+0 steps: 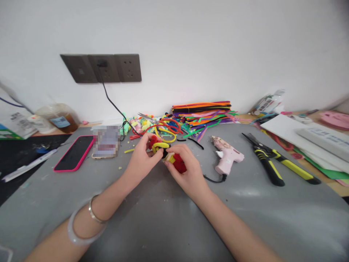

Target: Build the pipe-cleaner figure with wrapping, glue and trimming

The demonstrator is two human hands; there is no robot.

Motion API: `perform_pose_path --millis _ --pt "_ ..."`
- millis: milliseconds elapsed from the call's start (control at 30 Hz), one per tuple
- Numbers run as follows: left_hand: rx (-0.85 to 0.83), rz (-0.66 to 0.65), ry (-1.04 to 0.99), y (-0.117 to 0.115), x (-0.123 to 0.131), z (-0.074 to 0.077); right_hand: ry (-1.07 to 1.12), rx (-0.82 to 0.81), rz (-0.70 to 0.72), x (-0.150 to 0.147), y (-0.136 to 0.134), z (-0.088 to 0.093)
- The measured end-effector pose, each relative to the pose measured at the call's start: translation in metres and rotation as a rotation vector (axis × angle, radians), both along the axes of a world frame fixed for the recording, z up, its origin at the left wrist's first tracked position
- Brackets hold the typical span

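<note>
Between my two hands, above the grey mat [163,225], is a small pipe-cleaner figure [178,162] in red, yellow and black. My left hand [145,153] pinches its upper left part, where a yellow loop and a red tuft show. Around its right side close the fingers of my right hand [187,163], with the thumb underneath. Part of the figure is hidden by the fingers. Just behind the hands lie a yellow pipe-cleaner loop [172,139] and short black pieces [196,144].
A pink glue gun [227,154] and black-yellow pliers [268,156] lie to the right. Bundled pipe cleaners [201,109] sit against the wall. On the left are a pink-cased phone [74,153] and another, blurred phone [105,142]. A black cord [111,100] hangs from the wall socket [102,69].
</note>
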State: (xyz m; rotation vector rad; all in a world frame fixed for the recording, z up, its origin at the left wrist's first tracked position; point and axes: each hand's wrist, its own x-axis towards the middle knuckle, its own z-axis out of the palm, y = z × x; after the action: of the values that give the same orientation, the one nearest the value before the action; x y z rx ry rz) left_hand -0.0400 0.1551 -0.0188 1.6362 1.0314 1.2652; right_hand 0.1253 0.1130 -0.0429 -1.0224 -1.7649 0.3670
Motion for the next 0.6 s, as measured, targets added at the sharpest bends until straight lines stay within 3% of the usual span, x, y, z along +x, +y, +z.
perform_pose_path --millis 267,600 --pt "0.020 -0.036 -0.001 0.0008 -0.0006 -0.0009 -0.069 0.036 -0.068 0.0022 0.0010 -0.0006" --pt "0.048 -0.116 -0.015 0.0000 -0.0024 0.0018 0.020 0.000 -0.049 0.0033 0.0008 0.0007"
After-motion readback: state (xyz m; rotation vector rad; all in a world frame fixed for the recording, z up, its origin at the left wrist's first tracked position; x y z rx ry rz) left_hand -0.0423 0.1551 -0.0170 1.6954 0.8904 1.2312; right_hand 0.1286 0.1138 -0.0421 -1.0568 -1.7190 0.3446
